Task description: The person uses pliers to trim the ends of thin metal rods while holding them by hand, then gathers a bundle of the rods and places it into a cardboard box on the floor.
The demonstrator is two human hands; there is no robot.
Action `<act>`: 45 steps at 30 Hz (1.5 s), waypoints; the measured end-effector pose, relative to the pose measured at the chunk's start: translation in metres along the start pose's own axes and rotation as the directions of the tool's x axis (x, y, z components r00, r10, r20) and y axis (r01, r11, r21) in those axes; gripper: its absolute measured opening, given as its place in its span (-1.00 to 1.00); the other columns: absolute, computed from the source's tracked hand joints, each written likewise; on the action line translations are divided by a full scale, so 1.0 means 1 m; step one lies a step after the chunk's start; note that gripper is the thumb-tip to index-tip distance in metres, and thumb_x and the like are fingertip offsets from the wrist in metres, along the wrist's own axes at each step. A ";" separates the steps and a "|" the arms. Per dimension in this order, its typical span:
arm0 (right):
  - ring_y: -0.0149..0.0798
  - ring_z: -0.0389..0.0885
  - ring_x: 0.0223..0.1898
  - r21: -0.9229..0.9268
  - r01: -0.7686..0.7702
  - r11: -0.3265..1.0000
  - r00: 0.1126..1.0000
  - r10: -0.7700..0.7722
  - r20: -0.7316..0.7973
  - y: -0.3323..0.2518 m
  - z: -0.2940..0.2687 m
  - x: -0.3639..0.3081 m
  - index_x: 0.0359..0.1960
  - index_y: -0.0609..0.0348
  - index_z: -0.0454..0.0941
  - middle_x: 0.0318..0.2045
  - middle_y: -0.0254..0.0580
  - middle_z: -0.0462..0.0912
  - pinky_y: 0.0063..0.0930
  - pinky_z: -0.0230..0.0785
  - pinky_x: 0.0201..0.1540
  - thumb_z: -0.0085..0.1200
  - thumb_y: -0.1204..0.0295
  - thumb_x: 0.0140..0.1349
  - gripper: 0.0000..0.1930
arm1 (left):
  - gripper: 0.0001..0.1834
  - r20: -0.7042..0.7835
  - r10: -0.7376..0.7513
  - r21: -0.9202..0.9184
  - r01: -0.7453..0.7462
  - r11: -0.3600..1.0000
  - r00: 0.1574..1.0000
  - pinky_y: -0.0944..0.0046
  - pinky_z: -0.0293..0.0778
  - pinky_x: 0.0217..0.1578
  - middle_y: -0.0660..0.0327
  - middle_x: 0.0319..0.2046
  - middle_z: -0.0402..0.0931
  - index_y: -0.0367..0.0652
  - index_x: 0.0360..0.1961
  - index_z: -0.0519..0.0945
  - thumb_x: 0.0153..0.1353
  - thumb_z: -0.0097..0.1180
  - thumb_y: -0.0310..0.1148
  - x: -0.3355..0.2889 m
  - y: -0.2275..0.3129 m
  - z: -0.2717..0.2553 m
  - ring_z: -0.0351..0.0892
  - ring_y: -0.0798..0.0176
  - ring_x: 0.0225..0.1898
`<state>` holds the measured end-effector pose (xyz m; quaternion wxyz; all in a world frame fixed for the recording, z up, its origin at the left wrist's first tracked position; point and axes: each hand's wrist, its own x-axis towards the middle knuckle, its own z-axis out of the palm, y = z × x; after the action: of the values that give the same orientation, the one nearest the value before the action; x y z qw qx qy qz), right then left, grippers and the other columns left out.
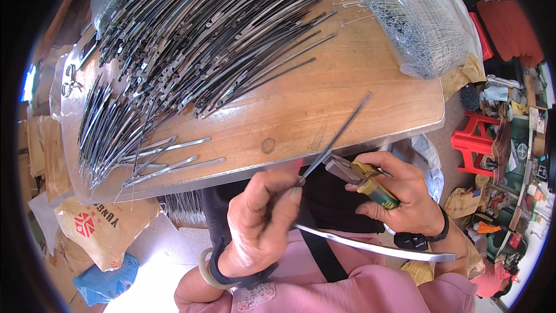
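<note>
My left hand (pixel 263 220) is closed in a pinch on a thin dark metal strip (pixel 341 133), which slants up to the right over the table edge. A shiny, slightly curved metal strip (pixel 376 246) runs from below the same fingers toward my right wrist; whether the two join inside the hand is hidden. Wrapped round the yellow-and-green handles of a pair of pliers (pixel 344 169), my right hand (pixel 408 194) keeps their jaws close beside the dark strip. Whether the jaws touch it, I cannot tell.
A large pile of metal strips (pixel 197 40) covers the left of the wooden table (pixel 347 75), with a smaller bunch (pixel 104 133) nearer me. Plastic-wrapped thin wires (pixel 428 29) lie at the far right. A red stool (pixel 478 142) stands right; a paper sack (pixel 110 229) sits left.
</note>
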<state>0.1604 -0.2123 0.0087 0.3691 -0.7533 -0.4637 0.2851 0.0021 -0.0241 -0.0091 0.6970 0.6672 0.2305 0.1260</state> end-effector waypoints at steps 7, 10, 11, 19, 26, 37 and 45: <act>-0.12 0.66 -0.14 0.085 -0.082 0.993 0.997 0.083 -0.008 0.006 0.010 -0.008 -0.20 0.32 0.69 -0.03 -0.03 0.57 -0.40 0.45 -0.06 0.40 0.25 0.04 -0.61 | -0.77 0.056 0.283 0.300 -0.287 0.910 0.957 0.36 0.37 -0.58 0.10 -0.55 0.46 -0.29 -0.22 0.54 0.08 0.17 -0.71 0.000 -0.004 0.001 0.45 0.20 -0.64; -0.16 0.65 -0.14 0.129 -0.119 0.984 0.993 0.121 -0.005 0.008 0.015 -0.011 -0.21 0.33 0.69 -0.04 -0.05 0.58 -0.39 0.46 -0.06 0.40 0.23 0.05 -0.60 | -0.86 -0.002 0.089 0.144 -0.088 0.986 0.996 0.47 0.33 -0.55 0.25 -0.56 0.50 -0.30 -0.24 0.54 0.18 0.16 -0.66 -0.002 -0.010 -0.001 0.40 0.46 -0.59; -0.17 0.65 -0.15 0.148 -0.139 0.979 0.990 0.142 -0.005 0.006 0.016 -0.011 -0.22 0.33 0.68 -0.05 -0.05 0.58 -0.39 0.47 -0.07 0.40 0.22 0.05 -0.60 | -0.89 -0.010 -0.005 0.033 0.005 0.999 1.000 0.49 0.29 -0.57 0.27 -0.56 0.50 -0.30 -0.25 0.53 0.20 0.16 -0.63 -0.002 -0.011 -0.002 0.36 0.49 -0.61; -0.36 0.60 -0.22 0.801 -0.148 0.580 0.903 0.410 -0.130 0.001 0.020 0.019 -0.14 0.32 0.64 -0.17 -0.13 0.63 -0.50 0.43 -0.16 0.26 0.35 0.21 -0.71 | -0.84 0.555 -0.444 -0.653 0.699 0.292 0.704 0.43 -0.01 -0.73 0.25 -0.68 0.29 -0.29 -0.24 0.51 0.28 0.15 -0.39 0.003 -0.013 -0.005 0.11 0.46 -0.79; -0.44 0.55 -0.29 0.961 0.055 0.272 0.915 0.372 -0.157 0.006 0.034 0.047 -0.22 0.27 0.64 -0.21 -0.22 0.64 -0.58 0.39 -0.22 0.23 0.45 0.23 -0.84 | -0.80 0.689 -0.393 -0.630 0.771 0.091 0.609 0.42 0.00 -0.75 0.23 -0.68 0.31 -0.26 -0.18 0.50 0.29 0.16 -0.36 0.002 -0.022 0.009 0.11 0.45 -0.81; -0.29 0.52 -0.24 0.885 -0.029 0.464 0.911 0.376 -0.167 0.014 0.037 0.045 -0.29 0.31 0.58 -0.16 -0.03 0.55 -0.42 0.39 -0.22 0.23 0.42 0.22 -0.82 | -0.83 0.529 -0.503 -0.694 0.689 0.207 0.684 0.37 0.15 -0.77 0.03 -0.57 0.53 -0.17 -0.19 0.50 0.26 0.18 -0.36 -0.001 -0.027 0.009 0.32 0.28 -0.80; -0.43 0.51 -0.26 0.897 -0.030 0.440 0.915 0.373 -0.152 0.013 0.040 0.048 -0.28 0.28 0.59 -0.18 -0.18 0.59 -0.54 0.39 -0.21 0.24 0.46 0.22 -0.85 | -0.89 0.490 -0.522 -0.687 0.678 0.262 0.698 0.36 0.14 -0.80 0.00 -0.55 0.56 -0.19 -0.22 0.52 0.26 0.16 -0.43 0.000 -0.021 0.010 0.34 0.27 -0.80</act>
<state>0.1554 -0.1610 -0.0282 0.7378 -0.5403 -0.0863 0.3953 0.0047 -0.0347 -0.0302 0.9339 0.1196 0.3184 -0.1105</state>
